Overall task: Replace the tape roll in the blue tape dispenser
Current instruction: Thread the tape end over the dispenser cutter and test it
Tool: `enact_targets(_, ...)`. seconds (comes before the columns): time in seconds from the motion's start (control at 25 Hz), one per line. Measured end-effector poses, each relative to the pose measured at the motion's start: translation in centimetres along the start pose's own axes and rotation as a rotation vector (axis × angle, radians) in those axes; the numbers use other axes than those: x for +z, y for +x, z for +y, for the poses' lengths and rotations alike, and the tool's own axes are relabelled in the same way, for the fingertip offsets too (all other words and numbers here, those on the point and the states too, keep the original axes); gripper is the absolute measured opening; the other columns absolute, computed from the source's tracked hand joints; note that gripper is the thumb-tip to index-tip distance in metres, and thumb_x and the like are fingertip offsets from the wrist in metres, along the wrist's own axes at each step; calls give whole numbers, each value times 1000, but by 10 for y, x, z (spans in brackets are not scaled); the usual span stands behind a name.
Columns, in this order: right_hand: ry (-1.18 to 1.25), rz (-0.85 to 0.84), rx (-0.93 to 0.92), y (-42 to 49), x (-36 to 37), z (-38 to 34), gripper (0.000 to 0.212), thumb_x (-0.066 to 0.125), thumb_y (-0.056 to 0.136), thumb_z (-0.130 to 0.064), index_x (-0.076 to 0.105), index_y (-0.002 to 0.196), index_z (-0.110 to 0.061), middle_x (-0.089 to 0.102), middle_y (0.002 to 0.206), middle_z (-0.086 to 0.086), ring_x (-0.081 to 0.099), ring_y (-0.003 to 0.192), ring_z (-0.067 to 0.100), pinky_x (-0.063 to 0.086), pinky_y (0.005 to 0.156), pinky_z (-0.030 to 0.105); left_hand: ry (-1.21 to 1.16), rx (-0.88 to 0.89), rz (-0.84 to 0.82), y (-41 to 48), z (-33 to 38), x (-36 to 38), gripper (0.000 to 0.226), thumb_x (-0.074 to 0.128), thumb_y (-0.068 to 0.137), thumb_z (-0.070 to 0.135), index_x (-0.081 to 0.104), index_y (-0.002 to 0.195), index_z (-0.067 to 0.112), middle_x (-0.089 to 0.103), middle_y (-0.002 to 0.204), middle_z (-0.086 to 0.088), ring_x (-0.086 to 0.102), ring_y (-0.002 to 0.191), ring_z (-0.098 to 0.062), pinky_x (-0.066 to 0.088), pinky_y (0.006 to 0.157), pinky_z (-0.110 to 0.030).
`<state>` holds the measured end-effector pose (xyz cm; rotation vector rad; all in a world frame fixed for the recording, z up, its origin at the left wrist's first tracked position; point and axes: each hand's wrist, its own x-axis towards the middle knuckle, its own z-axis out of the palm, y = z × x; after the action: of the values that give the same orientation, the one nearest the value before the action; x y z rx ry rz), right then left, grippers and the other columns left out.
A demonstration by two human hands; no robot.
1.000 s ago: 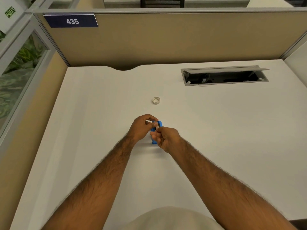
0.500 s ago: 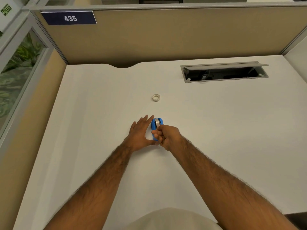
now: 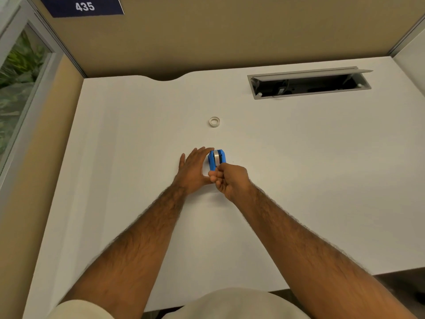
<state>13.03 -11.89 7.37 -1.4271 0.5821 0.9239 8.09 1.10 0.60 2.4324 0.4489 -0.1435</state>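
Observation:
The blue tape dispenser [image 3: 216, 158] stands on the white desk [image 3: 299, 180], with a silvery tape roll showing in its top. My left hand [image 3: 192, 169] lies flat against the dispenser's left side, fingers straight and apart. My right hand [image 3: 230, 179] is closed at the dispenser's near end, thumb and fingers pinched together there; what they pinch is hidden. A small white tape roll or core [image 3: 214, 122] lies flat on the desk further back, apart from both hands.
An open cable tray [image 3: 308, 82] is sunk into the desk at the back right. Tan partition walls [image 3: 230, 38] close the back and left, with a "435" sign [image 3: 82, 6]. The desk's front edge is near my lap.
My left hand has let go of the dispenser's top and opened flat beside it. My right hand stays pinched at the near end. The camera has tilted down slightly.

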Motion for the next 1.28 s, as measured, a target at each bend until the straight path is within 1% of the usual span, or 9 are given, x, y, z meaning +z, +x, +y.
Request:
enact_targets(0.12,24,-8,-48,-1,-2,9,21,50,95,-10,65,104,2,73,71,12,65,47,15,54,48,23,10,-4,-12,-1,1,-2,91,76,80,37,24,154,35,24,164,4,11,155,-19,-2,124,-51)
enact_targets(0.24,45,-9,-77,-2,-5,15,22,51,96,-12,65,104,2,73,72,12,66,50,16,56,50,25,18,-13,-19,-1,4,-2,89,74,82,34,23,154,35,23,165,4,10,155,-20,-2,124,-51)
enact_targets(0.4,48,-11,-106,-4,-9,26,20,50,96,-11,64,104,2,75,79,17,67,53,17,55,49,25,21,-27,-11,-1,4,0,89,74,83,42,22,155,35,23,165,5,11,155,-19,-2,124,-52)
enact_targets(0.48,42,-12,-136,-5,-11,32,20,50,97,-11,65,102,1,75,86,18,67,55,18,57,51,26,11,-22,-9,-1,3,0,89,74,83,42,22,155,35,23,164,5,11,155,-19,-2,124,-52)
enact_targets(0.6,37,-9,-183,-5,-14,40,20,52,98,-14,67,99,-1,74,86,18,68,59,19,59,57,27,31,-30,-3,-1,4,1,89,74,84,43,22,155,34,23,165,3,11,155,-20,-2,124,-52)
enact_targets(0.72,28,-5,-213,-3,-17,45,19,54,97,-14,68,101,-1,75,88,19,67,62,20,60,58,27,34,-35,-8,0,3,3,90,73,83,47,21,155,34,22,165,3,11,155,-21,-2,124,-52)
enact_targets(1.08,21,47,-256,4,-19,53,15,58,96,-15,70,98,-6,72,83,15,64,64,20,59,60,27,69,-41,-6,4,0,7,93,73,81,54,20,155,35,22,165,4,13,155,-22,1,124,-53)
enact_targets(1.28,-15,53,-305,7,-19,56,18,58,96,-15,70,96,-1,70,77,13,61,61,18,56,56,26,60,-41,-10,4,-1,8,96,74,79,55,20,155,35,23,165,4,13,155,-22,2,124,-53)
